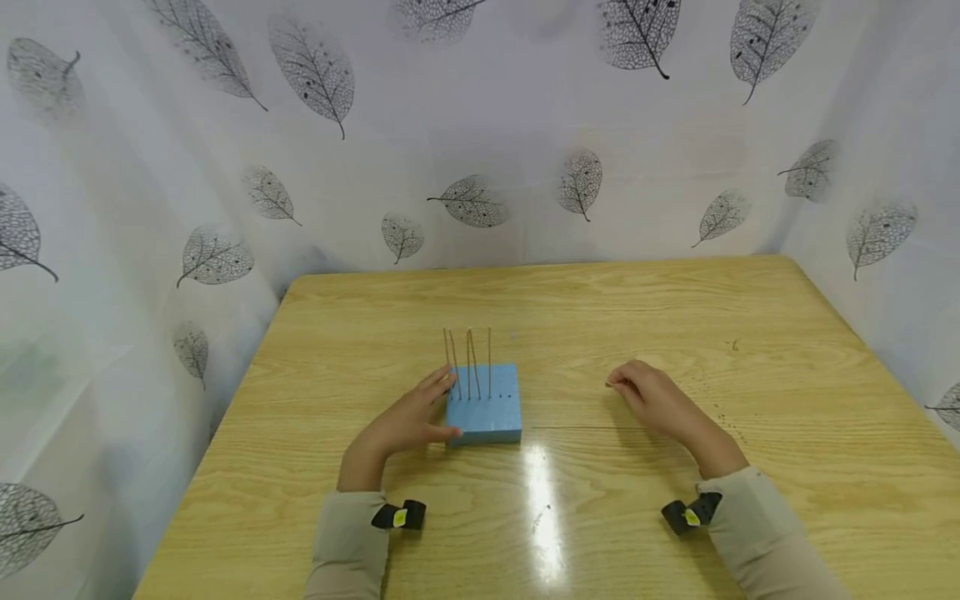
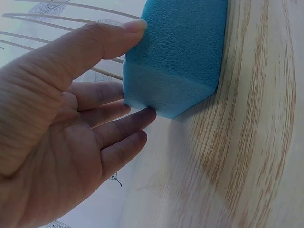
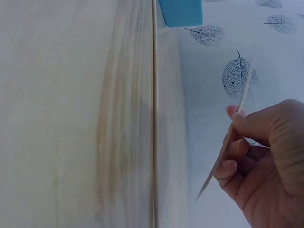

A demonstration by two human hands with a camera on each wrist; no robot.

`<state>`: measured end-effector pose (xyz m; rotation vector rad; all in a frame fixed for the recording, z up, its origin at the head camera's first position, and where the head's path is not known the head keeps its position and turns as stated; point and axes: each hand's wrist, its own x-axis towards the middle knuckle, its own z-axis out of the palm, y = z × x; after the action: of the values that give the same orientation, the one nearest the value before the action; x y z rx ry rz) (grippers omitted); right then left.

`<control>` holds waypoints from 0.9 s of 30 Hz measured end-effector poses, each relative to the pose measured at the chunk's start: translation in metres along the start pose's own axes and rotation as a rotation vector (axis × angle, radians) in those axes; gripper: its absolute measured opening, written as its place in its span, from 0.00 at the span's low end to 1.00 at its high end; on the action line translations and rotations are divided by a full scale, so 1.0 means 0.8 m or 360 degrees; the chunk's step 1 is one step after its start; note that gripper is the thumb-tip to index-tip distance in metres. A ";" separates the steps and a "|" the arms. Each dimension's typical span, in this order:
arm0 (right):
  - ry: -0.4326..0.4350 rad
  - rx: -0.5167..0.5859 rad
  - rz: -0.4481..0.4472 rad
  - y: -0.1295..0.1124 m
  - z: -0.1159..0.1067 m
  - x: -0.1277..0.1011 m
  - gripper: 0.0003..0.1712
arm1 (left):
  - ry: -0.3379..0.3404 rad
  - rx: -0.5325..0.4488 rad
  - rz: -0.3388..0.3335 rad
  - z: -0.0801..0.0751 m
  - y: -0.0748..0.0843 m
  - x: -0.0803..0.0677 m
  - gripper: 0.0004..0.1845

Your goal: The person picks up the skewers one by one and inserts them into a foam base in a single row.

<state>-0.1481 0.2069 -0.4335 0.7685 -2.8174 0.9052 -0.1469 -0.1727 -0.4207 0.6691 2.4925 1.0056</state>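
A light blue foam block (image 1: 486, 421) sits on the table, with several thin wooden sticks (image 1: 470, 358) standing in a row in its top. Small dark holes (image 1: 505, 396) show to the right of the sticks. My left hand (image 1: 405, 421) holds the block by its left side, thumb at the near corner and fingers farther back. In the left wrist view the thumb (image 2: 118, 40) touches the block's edge. Right of the block, my right hand (image 1: 656, 404) pinches a thin wooden stick (image 3: 216, 166) between thumb and fingers, just above the table.
The wooden table (image 1: 600, 317) has a thin dark seam (image 1: 562, 427) running right from near the block. Small dark specks (image 1: 727, 417) lie beside the right hand. A leaf-print curtain (image 1: 517, 100) hangs behind the table and at its sides.
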 end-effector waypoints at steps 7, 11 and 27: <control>0.0111 0.0129 -0.0075 -0.007 0.000 0.008 0.03 | 0.0002 -0.0011 0.0010 0.000 0.000 0.000 0.46; 0.0161 0.0219 -0.0137 -0.013 -0.001 0.013 0.03 | 0.0004 -0.0012 0.0016 0.001 0.001 0.001 0.46; 0.0254 0.0301 -0.0315 -0.046 0.007 0.033 0.03 | 0.0008 -0.0001 0.0033 0.001 0.000 0.000 0.46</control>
<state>-0.1526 0.1665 -0.4130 0.9321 -2.4930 1.1530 -0.1467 -0.1720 -0.4215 0.6940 2.4943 1.0168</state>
